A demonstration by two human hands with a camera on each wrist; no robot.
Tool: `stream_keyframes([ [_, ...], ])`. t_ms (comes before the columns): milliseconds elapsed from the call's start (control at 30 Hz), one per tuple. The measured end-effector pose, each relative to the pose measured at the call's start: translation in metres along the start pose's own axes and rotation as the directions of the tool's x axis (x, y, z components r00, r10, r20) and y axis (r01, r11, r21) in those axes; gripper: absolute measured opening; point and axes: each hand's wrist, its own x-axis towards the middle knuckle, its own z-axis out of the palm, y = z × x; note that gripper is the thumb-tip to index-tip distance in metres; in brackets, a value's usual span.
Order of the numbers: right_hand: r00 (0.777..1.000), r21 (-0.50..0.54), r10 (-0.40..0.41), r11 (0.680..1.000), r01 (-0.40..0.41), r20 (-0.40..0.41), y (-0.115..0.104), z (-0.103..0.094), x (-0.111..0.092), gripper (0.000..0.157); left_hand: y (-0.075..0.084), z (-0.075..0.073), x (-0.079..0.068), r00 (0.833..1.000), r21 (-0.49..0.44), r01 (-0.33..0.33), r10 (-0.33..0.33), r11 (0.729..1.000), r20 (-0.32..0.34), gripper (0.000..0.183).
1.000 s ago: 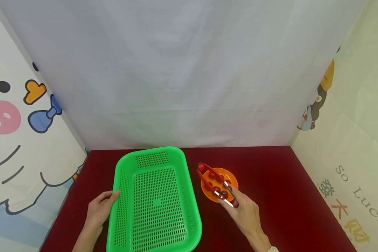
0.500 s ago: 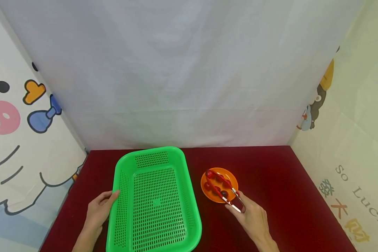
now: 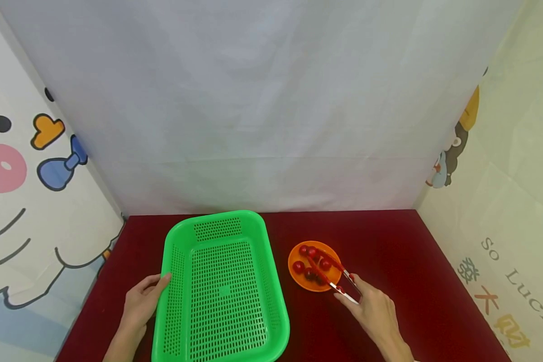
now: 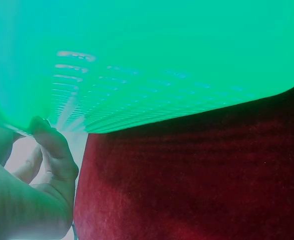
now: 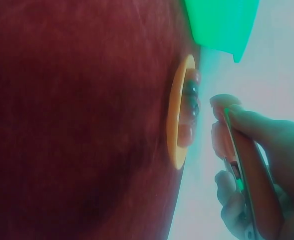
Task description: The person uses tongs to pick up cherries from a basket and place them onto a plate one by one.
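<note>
On the left, my left hand (image 3: 140,305) holds the side rim of a large green plastic basket (image 3: 278,306), thumb over the edge. In the left wrist view, its fingers (image 4: 54,145) meet the basket's edge. My right hand (image 3: 376,310) grips metal tongs (image 3: 343,292) with red arms, near their handle end. The tong tips reach over an orange plate (image 3: 304,284) holding several small, round, red fruits (image 3: 298,267), some darker. Both tong arms stand apart among the fruits. Whether they touch one is unclear. The right wrist view shows the plate (image 5: 174,115) edge-on beyond the hand.
A dark red cloth (image 3: 384,251) covers the table. Behind it hangs a pale curtain (image 3: 271,125). Printed cartoon panels stand at the left (image 3: 40,226) and right (image 3: 502,201). The basket's right rim is a short way from the plate.
My right hand has drawn the tongs back to the right, nearer me. A red fruit at their tips beyond the plate's edge now seems to lie on the plate. My left hand stays put.
</note>
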Motion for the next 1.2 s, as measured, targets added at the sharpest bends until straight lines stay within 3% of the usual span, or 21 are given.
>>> stream_keyframes([
  [633, 0.988, -0.052, 0.093, 0.995, -0.087, 0.122, 0.02, -0.02, 0.011, 0.059, -0.001, 0.0, 0.0, 1.0, 0.023, -0.012, 0.012, 1.0, 0.001, 0.081],
  [1200, 0.991, -0.142, -0.084, 0.985, 0.099, 0.106, 0.038, -0.032, 0.033, 0.054, -0.001, 0.0, -0.001, 1.0, 0.029, -0.012, 0.012, 1.0, 0.002, 0.082],
])
